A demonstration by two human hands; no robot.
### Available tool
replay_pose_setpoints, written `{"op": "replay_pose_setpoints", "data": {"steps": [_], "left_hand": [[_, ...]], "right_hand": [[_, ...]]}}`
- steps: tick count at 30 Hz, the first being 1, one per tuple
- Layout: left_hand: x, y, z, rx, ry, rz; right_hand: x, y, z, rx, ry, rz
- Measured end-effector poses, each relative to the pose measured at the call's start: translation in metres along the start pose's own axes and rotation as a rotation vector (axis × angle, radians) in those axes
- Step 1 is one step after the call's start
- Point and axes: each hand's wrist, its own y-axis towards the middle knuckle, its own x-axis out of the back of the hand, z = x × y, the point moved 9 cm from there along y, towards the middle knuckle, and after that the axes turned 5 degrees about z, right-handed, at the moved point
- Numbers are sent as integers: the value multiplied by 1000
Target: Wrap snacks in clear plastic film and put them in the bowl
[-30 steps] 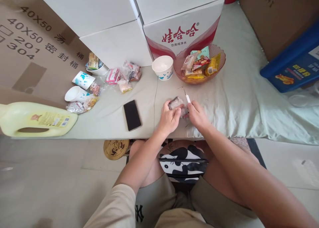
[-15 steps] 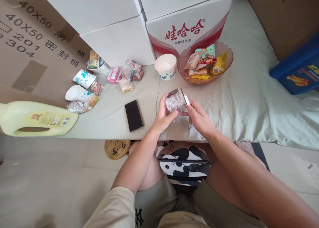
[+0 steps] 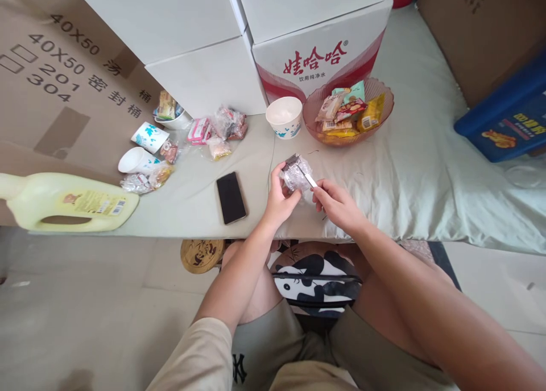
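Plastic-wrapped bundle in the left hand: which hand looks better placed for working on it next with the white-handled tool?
Likely the right hand: it grips the white-handled tool, whose dark end appears over the plastic-wrapped bundle. The left hand is occupied holding that bundle.

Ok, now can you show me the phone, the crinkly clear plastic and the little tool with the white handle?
Phone (image 3: pixel 231 198): head view, middle of its dark screen.
Crinkly clear plastic (image 3: pixel 294 178): head view, its wrinkled front.
Little tool (image 3: pixel 311 181): head view, on its white handle.
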Motion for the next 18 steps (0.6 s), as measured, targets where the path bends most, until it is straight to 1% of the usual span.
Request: {"op": "replay_pose_setpoints", "data": {"steps": [2,5,10,13,18], "left_hand": [[-2,0,0,-17,7,9],[-2,-1,-2,-60,23,-9],[5,-1,-8,-138,-9,-59],[8,-1,-9,-147,-47,-86],[11,-2,-8,-155,-118,-149]], "right_hand": [[-4,1,1,1,-27,15],[-6,2,-1,-22,-33,17],[-5,1,1,-15,-42,17],[-4,1,0,-18,-81,25],[-2,4,-2,8,-162,2]]}}
